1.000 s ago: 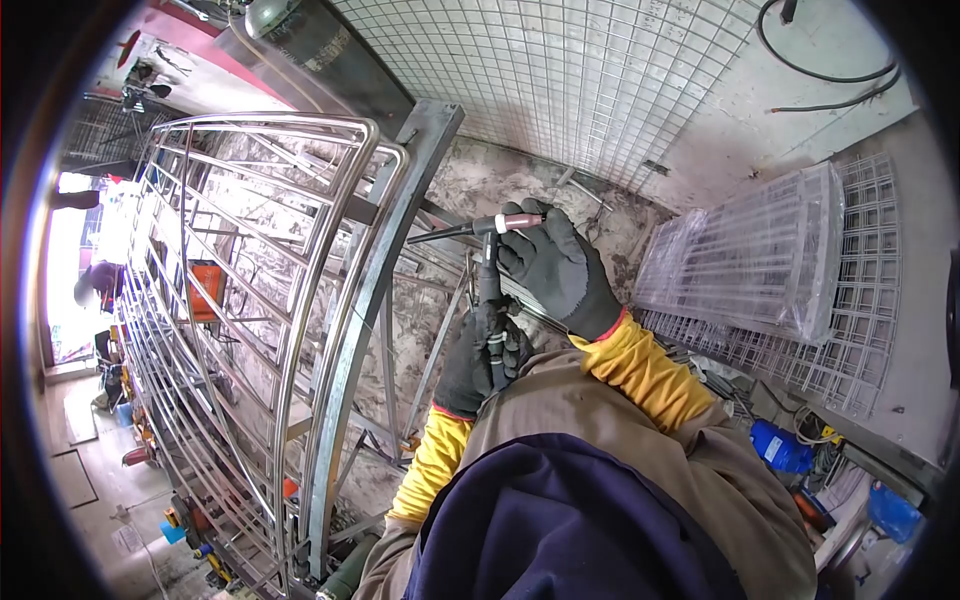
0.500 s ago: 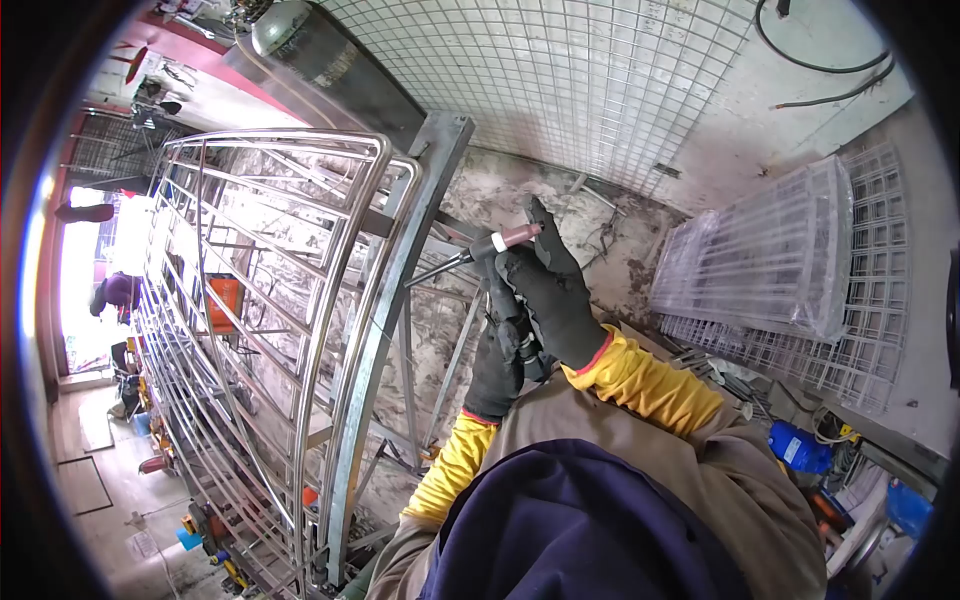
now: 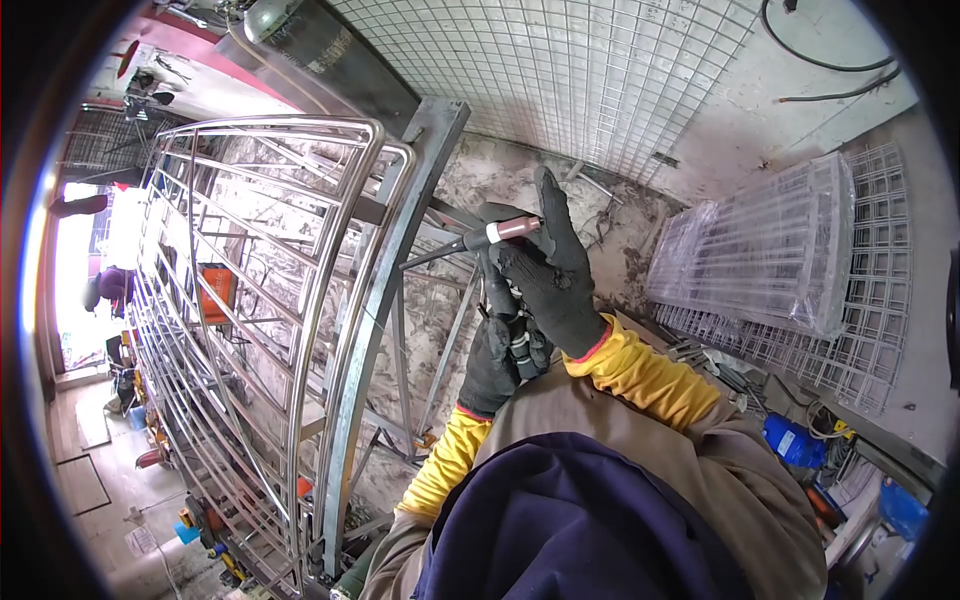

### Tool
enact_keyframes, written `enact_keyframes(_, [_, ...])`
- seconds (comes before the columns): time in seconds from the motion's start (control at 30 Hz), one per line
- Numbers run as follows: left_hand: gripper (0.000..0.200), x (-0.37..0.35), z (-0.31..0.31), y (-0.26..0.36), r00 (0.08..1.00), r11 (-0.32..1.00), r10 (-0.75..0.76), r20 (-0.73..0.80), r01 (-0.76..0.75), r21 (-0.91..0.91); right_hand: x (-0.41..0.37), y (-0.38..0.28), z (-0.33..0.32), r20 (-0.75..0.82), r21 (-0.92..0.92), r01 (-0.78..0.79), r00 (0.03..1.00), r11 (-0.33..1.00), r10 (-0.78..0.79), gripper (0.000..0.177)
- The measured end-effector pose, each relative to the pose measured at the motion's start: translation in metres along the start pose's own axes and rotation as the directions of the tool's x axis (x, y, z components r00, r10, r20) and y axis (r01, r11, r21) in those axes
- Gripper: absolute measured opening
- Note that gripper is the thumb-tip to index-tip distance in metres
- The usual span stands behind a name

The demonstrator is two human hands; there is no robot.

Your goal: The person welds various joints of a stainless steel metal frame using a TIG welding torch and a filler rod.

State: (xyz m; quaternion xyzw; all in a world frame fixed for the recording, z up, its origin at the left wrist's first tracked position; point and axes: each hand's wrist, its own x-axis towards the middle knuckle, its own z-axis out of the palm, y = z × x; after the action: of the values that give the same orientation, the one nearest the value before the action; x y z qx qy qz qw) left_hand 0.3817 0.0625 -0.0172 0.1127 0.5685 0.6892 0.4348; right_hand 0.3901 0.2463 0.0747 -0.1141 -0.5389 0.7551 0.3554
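A TIG welding torch (image 3: 497, 232) lies crosswise in front of me, its pinkish cup to the right, a white ring behind it, and a long dark back cap reaching left. My left hand (image 3: 492, 375), in a dark glove, is wrapped around the handle low down. My right hand (image 3: 555, 285), gloved likewise, is closed about the torch head and cup, with one finger sticking up past the cup. Part of its grip is hidden. Left of the torch stands a frame of curved shiny metal tubes (image 3: 325, 290), beside a flat steel bar (image 3: 385, 300).
A dark gas cylinder (image 3: 330, 60) leans at the upper left. Wire mesh (image 3: 560, 70) covers the back wall. Plastic-wrapped panels (image 3: 755, 245) rest on more mesh at right. A blue item (image 3: 797, 447) and tools lie at lower right. An orange box (image 3: 217, 293) shows behind the tubes.
My right hand's fingers have shifted around the torch head, and more of them now show behind it. The view has moved slightly. Both hands stay at the torch.
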Motion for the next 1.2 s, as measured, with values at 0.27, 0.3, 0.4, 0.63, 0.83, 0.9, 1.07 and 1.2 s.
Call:
enact_keyframes(0.27, [0.069,0.002,0.004,0.019,0.984,0.982,-0.041,0.174,0.072,-0.173,0.004,-0.022,-0.005,0.063,0.133,-0.134,0.99,0.982,0.126,0.082])
enact_keyframes(0.3, [0.066,0.003,0.006,0.021,0.984,0.975,-0.054,0.172,0.089,-0.205,0.004,-0.022,-0.005,0.061,0.222,-0.169,0.985,0.96,0.16,0.079])
enact_keyframes(0.4, [0.063,0.005,0.006,0.023,0.987,0.984,-0.046,0.152,0.07,-0.162,0.007,-0.016,-0.007,0.07,0.249,-0.16,0.987,0.955,0.147,0.078])
enact_keyframes(0.63, [0.062,0.006,0.014,0.029,0.989,0.974,-0.065,0.135,0.092,-0.205,0.006,-0.016,-0.01,0.079,0.341,-0.211,0.978,0.916,0.195,0.076])
enact_keyframes(0.83, [0.055,0.004,0.032,0.04,0.994,0.928,-0.037,0.106,0.074,-0.366,0.006,-0.022,-0.009,0.051,0.328,-0.194,0.981,0.925,0.188,0.074])
enact_keyframes(0.9, [0.057,0.004,0.034,0.042,0.994,0.927,-0.037,0.1,0.072,-0.368,0.005,-0.019,-0.01,0.053,0.345,-0.176,0.984,0.922,0.168,0.075])
enact_keyframes(1.07, [0.058,0.004,0.033,0.043,0.991,0.907,-0.069,0.112,0.109,-0.407,0.006,-0.018,-0.013,0.06,0.294,-0.173,0.985,0.94,0.162,0.075])
enact_keyframes(1.2, [0.06,0.006,0.029,0.039,0.989,0.917,-0.059,0.136,0.107,-0.385,0.006,-0.019,-0.012,0.053,0.301,-0.185,0.983,0.936,0.178,0.074])
